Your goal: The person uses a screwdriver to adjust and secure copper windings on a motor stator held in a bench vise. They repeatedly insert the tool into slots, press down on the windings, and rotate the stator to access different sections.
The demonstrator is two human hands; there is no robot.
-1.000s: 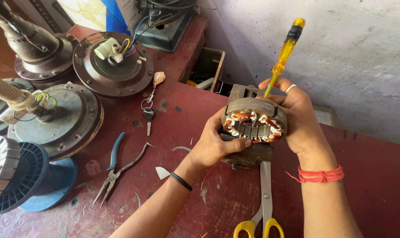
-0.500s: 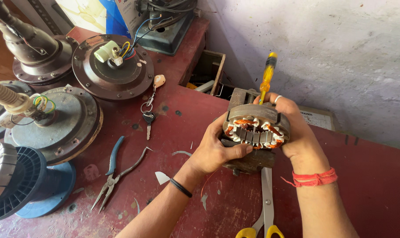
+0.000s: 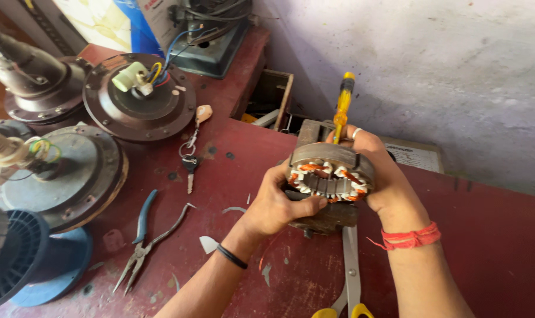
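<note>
Since a second ago the yellow screwdriver [image 3: 342, 106] has come down from a raised, tilted pose to stand nearly upright behind the stator [image 3: 331, 172], its tip hidden behind the ring, and the stator itself has shifted little. The right hand [image 3: 380, 171] grasps the screwdriver's lower handle between its fingers while its palm wraps the stator's far right side; the left hand [image 3: 277, 203] clenches the near left edge, thumb laid along the front. The stator, a grey ring with copper windings, sits between both hands, above a dark metal block [image 3: 325, 217] on the red table [image 3: 491, 235]. The lowered tool suggests work has begun at the stator's back edge. Scissors [image 3: 350, 277] lie just below the hands; pliers [image 3: 147, 235] and a key [image 3: 189, 168] lie to the left.
</note>
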